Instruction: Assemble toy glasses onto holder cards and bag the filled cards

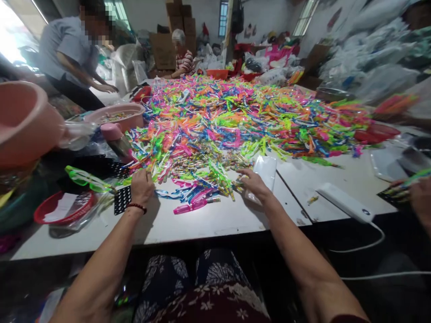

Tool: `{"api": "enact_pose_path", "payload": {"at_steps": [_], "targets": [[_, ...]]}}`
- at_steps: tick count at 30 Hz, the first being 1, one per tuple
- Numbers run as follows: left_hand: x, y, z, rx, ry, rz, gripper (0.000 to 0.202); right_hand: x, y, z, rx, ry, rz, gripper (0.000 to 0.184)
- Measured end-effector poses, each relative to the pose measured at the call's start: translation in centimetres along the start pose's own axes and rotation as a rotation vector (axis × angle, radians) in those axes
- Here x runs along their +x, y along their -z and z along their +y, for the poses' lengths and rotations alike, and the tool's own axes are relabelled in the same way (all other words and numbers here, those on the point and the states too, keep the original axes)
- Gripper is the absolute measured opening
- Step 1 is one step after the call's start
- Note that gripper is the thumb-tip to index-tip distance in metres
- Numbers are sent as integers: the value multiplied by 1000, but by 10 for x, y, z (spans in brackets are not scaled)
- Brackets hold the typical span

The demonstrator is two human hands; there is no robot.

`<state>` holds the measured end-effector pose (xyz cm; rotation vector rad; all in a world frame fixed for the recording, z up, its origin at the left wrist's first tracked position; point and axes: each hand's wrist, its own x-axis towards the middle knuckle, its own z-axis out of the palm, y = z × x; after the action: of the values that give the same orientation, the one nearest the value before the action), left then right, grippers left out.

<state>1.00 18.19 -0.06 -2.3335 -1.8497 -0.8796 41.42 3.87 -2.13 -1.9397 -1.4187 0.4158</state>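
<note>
My left hand, a beaded bracelet at its wrist, has its fingers curled at the table's left part. A black perforated sheet sticks out from under its outer side. My right hand has its fingers bent over small patterned sticks, partly hidden by the fingers. Beneath that hand lies a white packet in clear plastic. Between the hands are a pink glasses-shaped plastic piece, blue ones, lime-green ones and a heap of patterned sticks. A lime-green glasses frame lies left of my left hand.
A large heap of bright plastic pieces covers the table's middle. On the left stand a red basket, a pink-capped flask and pink basins. A white power bank with a cable lies right. Other people work around.
</note>
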Motion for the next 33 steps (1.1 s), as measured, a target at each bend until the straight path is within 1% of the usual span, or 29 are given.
{"api": "enact_pose_path", "payload": {"at_steps": [1, 2, 3, 4, 6, 7, 8, 9, 11, 13, 15, 16, 17, 18, 20, 21, 23, 25, 27, 29, 31, 33], "targets": [[-2, 4, 6, -126, 52, 98, 24, 10, 0, 1, -57, -14, 32, 39], [-5, 9, 15, -296, 110, 169, 21, 21, -1, 2, -128, -20, 49, 35], [-10, 14, 25, -498, 169, 194, 19, 32, -2, 2, -184, -18, 54, 31], [-16, 20, 37, -718, 226, 161, 19, 41, -5, 1, -205, -13, 50, 27], [-33, 31, 60, -1164, 345, -23, 26, 55, -11, -1, -254, 0, 44, 18], [-43, 35, 71, -1328, 407, -110, 32, 59, -15, -3, -272, 7, 45, 16], [-54, 40, 80, -1443, 452, -194, 39, 62, -18, -4, -284, 13, 50, 14], [-65, 43, 88, -1513, 485, -268, 44, 64, -20, -6, -289, 19, 56, 13], [-86, 50, 96, -1566, 532, -395, 49, 63, -23, -10, -279, 33, 69, 14], [-104, 55, 98, -1567, 566, -501, 50, 55, -24, -16, -244, 43, 84, 20], [-118, 61, 97, -1557, 579, -592, 49, 37, -24, -28, -195, 58, 91, 29], [-123, 63, 97, -1554, 571, -630, 49, 24, -24, -35, -118, 72, 69, 33], [-128, 66, 97, -1551, 555, -666, 48, 8, -24, -45, -15, 89, 28, 36], [-132, 68, 97, -1547, 534, -703, 48, -10, -24, -55, 165, 110, -46, 38], [-140, 71, 98, -1536, 496, -782, 46, -47, -26, -77, 535, 120, -239, 37], [-143, 72, 99, -1528, 482, -824, 44, -65, -27, -88, 655, 112, -321, 36], [-149, 74, 101, -1506, 455, -913, 40, -96, -30, -105, 813, 77, -446, 32], [-154, 75, 101, -1484, 423, -995, 37, -116, -34, -114, 914, 25, -520, 27], [-158, 76, 102, -1465, 390, -1062, 35, -127, -38, -115, 998, -36, -563, 25], [-161, 78, 102, -1454, 363, -1112, 35, -133, -40, -113, 1057, -92, -601, 25], [-163, 79, 102, -1449, 348, -1148, 36, -135, -41, -110, 1058, -124, -625, 25], [-165, 81, 103, -1442, 345, -1174, 36, -136, -40, -109, 1005, -116, -633, 26]]}}
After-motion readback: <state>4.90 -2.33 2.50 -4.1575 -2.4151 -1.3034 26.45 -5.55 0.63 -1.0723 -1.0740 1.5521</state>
